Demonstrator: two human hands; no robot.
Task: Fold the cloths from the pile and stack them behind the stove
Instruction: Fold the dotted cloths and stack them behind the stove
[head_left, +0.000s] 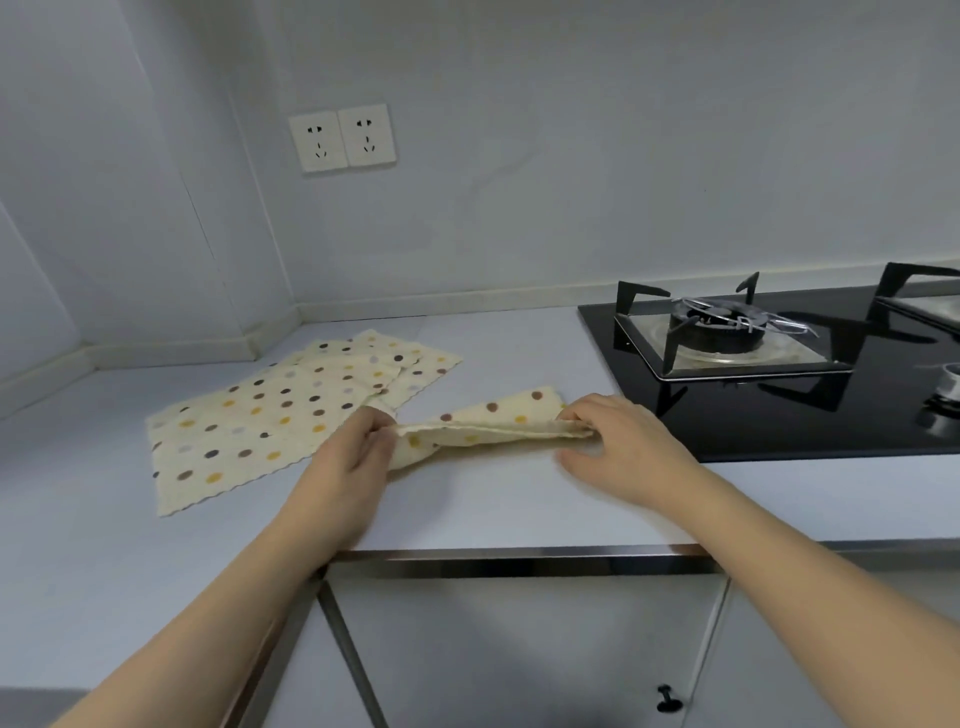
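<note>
Your left hand and right hand pinch a folded cloth. The pile lies left on the surface; the stove sits right.

Stove and its right burner cut by right edge.

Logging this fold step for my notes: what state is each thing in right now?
Cream polka-dot cloth being folded: doubled over, held at both ends.
Left hand: pinches the cloth's left end.
Right hand: pinches its right end.
Pile of cream polka-dot cloths: flat, unfolded.
Black glass gas stove: unlit, no pot on it.
</note>
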